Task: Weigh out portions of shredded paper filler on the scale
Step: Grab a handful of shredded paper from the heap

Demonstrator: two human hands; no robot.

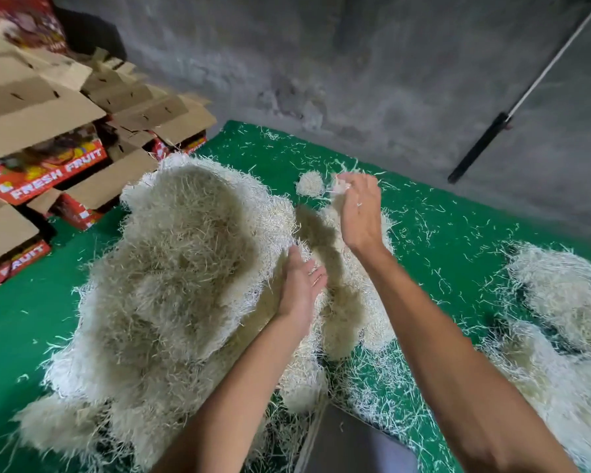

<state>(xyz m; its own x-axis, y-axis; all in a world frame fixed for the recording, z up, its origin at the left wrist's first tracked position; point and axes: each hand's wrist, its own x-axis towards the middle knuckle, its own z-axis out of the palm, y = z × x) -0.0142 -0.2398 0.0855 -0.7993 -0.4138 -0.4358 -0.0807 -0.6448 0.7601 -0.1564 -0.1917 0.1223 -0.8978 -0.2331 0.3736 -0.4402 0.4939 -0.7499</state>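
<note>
Both hands work over the big pale heap of shredded paper filler (185,268) on the green mat (440,206). Nearest, the left hand (301,285) lies flat and relaxed against the heap's right flank, gripping nothing. Further out, the raised right hand (359,206) pinches a few loose strands at its fingertips. Beyond it sits a small round tuft of filler (310,183). No scale shows. I judge the filler light, springy and tangled; it should be scooped in loose handfuls from the heap's edge.
</note>
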